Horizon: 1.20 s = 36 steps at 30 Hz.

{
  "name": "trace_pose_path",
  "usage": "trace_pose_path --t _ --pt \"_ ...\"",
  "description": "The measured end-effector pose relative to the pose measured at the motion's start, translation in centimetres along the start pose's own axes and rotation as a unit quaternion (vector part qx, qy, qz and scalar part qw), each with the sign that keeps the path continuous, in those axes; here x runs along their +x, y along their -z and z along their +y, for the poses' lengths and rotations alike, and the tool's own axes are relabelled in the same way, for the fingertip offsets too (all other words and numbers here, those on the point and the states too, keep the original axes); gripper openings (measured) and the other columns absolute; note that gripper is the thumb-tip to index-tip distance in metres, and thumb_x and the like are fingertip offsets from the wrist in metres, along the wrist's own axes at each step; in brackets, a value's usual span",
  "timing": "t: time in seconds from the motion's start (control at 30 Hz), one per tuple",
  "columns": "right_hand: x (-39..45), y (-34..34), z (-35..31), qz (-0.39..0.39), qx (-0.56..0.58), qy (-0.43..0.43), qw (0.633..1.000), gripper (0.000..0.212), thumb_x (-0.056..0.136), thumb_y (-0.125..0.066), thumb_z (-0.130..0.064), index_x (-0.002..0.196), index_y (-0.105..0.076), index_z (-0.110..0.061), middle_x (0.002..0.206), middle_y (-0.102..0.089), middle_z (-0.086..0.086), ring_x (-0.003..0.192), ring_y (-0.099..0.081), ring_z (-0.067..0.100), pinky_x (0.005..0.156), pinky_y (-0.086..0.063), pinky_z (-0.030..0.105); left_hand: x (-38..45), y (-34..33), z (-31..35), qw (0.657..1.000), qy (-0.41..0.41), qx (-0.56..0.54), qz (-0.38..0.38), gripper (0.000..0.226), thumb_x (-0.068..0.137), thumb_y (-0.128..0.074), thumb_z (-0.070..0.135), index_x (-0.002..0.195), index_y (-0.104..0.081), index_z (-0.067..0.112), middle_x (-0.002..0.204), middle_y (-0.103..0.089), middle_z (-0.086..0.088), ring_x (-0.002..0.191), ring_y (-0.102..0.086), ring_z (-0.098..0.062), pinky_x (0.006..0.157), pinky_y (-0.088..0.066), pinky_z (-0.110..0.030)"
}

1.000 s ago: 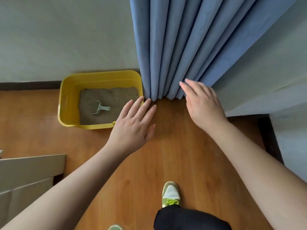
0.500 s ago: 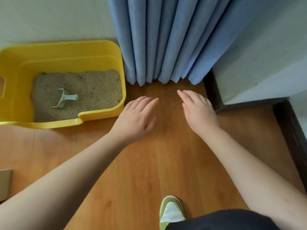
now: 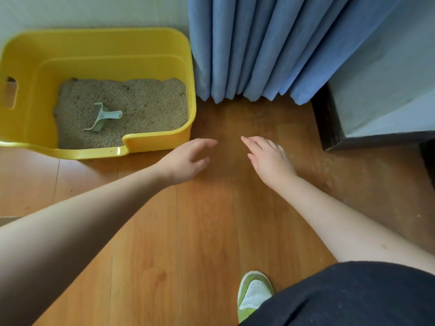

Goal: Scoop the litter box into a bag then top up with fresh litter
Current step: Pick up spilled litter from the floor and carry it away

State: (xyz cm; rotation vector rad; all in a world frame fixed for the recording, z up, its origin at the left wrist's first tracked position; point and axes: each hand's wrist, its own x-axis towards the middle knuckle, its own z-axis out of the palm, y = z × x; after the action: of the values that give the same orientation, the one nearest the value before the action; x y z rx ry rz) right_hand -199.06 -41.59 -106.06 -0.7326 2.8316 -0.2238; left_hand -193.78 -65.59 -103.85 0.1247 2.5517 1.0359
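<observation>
Both hands, left and right, hung spread, empty. Pale plastic scoop lay untouched in the yellow plastic litter box; no bag visible, scooping seemingly unstarted.

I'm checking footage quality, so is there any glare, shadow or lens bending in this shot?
Head view: glare on the yellow litter box front rim; soft shadow on the floor under the left hand and right hand; wide-angle bending curves the box edges; fingertips slightly blurred.
</observation>
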Motion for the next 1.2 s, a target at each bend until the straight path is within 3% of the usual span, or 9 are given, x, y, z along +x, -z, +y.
trace_pose_path --t 0.07,0.17,0.33,0.43,0.6,0.77,0.9,1.0,1.2 --pt "0.3 -0.4 -0.5 -0.020 0.018 0.003 1.000 0.047 0.102 -0.040 -0.021 0.148 -0.031 -0.024 0.147 -0.041 -0.001 0.133 -0.039 0.020 0.110 -0.032 0.039 -0.4 0.4 -0.7 0.988 0.076 -0.137 -0.003 0.034 0.099 -0.050 0.015 0.130 -0.059 0.027 0.133 -0.058 0.010 0.124 -0.050 -0.006 0.109 -0.033 -0.023" --pt "1.0 -1.7 -1.8 -0.050 0.047 0.009 0.998 0.047 0.102 -0.040 -0.022 0.148 -0.031 -0.025 0.147 -0.041 -0.002 0.133 -0.039 0.020 0.109 -0.033 0.038 -1.0 0.5 -1.9 0.936 0.157 -0.313 0.045 0.035 0.093 -0.047 0.014 0.120 -0.066 0.023 0.116 -0.070 0.004 0.111 -0.062 -0.011 0.104 -0.044 -0.031" --pt "2.3 -3.7 -3.0 -0.074 0.118 -0.038 0.989 0.047 0.101 -0.042 -0.026 0.147 -0.033 -0.027 0.146 -0.041 -0.002 0.130 -0.042 0.023 0.105 -0.041 0.040 -2.4 0.3 -4.8 0.860 0.249 -0.431 0.111 0.035 0.089 -0.042 0.022 0.113 -0.067 0.020 0.110 -0.073 -0.006 0.108 -0.067 -0.023 0.099 -0.049 -0.038" --pt "2.9 -4.6 -3.0 -0.088 0.127 -0.049 0.987 0.048 0.099 -0.047 -0.028 0.146 -0.036 -0.025 0.143 -0.044 0.001 0.129 -0.043 0.024 0.104 -0.042 0.041 -2.9 -0.3 -6.6 0.820 0.289 -0.474 0.137 0.034 0.096 -0.042 0.019 0.118 -0.066 0.013 0.113 -0.071 -0.011 0.109 -0.066 -0.029 0.100 -0.049 -0.042" --pt "4.5 -7.1 -4.8 -0.148 0.203 -0.049 0.967 0.048 0.093 -0.058 -0.030 0.139 -0.047 -0.025 0.136 -0.053 0.005 0.128 -0.047 0.025 0.104 -0.043 0.043 -3.0 -0.9 -7.7 0.746 0.312 -0.569 0.149 0.039 0.099 -0.035 0.022 0.126 -0.061 0.009 0.121 -0.068 -0.015 0.102 -0.066 -0.025 0.101 -0.047 -0.040" --pt "5.9 -9.0 -7.5 -0.149 0.243 -0.002 0.959 0.046 0.091 -0.061 -0.019 0.136 -0.051 -0.016 0.123 -0.060 0.004 0.107 -0.058 0.020 0.096 -0.042 0.027 -3.5 -2.8 -6.9 0.645 0.323 -0.665 0.196 0.042 0.102 -0.030 0.030 0.123 -0.060 0.010 0.122 -0.067 -0.014 0.112 -0.063 -0.026 0.106 -0.043 -0.040" --pt "7.8 -10.5 -8.0 -0.151 0.218 -0.027 0.964 0.040 0.092 -0.059 -0.022 0.131 -0.054 -0.019 0.120 -0.061 0.002 0.116 -0.053 0.022 0.097 -0.044 0.033 -4.0 -5.3 -5.9 0.568 0.312 -0.725 0.233 0.045 0.103 -0.030 0.032 0.128 -0.057 0.006 0.120 -0.068 -0.017 0.116 -0.063 -0.030 0.108 -0.043 -0.041" --pt "9.1 -11.2 -8.4 -0.140 0.203 -0.046 0.968 0.031 0.089 -0.063 -0.027 0.119 -0.059 -0.022 0.115 -0.060 0.001 0.109 -0.055 0.019 0.088 -0.044 0.029 -4.2 -5.7 -6.0 0.541 0.303 -0.745 0.244 0.046 0.103 -0.030 0.033 0.128 -0.057 0.006 0.119 -0.069 -0.017 0.113 -0.065 -0.029 0.107 -0.044 -0.040" --pt "9.8 -12.3 -9.0 -0.123 0.184 -0.071 0.973 0.013 0.085 -0.067 -0.036 0.095 -0.062 -0.027 0.118 -0.061 0.003 0.112 -0.054 0.019 0.081 -0.039 0.026 -4.6 -5.3 -6.5 0.532 0.294 -0.753 0.253 0.047 0.102 -0.029 0.033 0.128 -0.058 0.007 0.121 -0.068 -0.016 0.114 -0.065 -0.028 0.107 -0.044 -0.039"
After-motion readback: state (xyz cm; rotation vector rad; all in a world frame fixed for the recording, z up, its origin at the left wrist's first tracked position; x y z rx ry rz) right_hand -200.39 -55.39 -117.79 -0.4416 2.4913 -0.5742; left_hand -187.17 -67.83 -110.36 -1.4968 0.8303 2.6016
